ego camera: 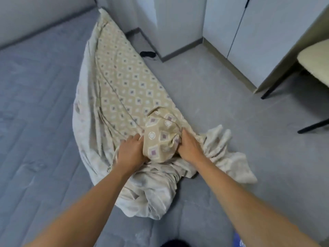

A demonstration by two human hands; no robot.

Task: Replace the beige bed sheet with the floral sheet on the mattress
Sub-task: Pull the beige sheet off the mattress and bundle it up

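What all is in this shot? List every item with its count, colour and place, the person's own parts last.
beige patterned bed sheet: one, beige with white and purple diamond motifs, bunched along the mattress edge and spilling onto the floor
grey quilted mattress: one, grey, left and bottom of the view, bare where the sheet is pulled off
grey floor: one, pale grey, right of the mattress
white cabinets: pale, along the top of the view
cream cushioned chair with black legs: one, right edge
small black object: one, on the floor by the cabinet base; too small to identify
left hand: grips the gathered sheet on its left side
right hand: grips the same bunch on its right side
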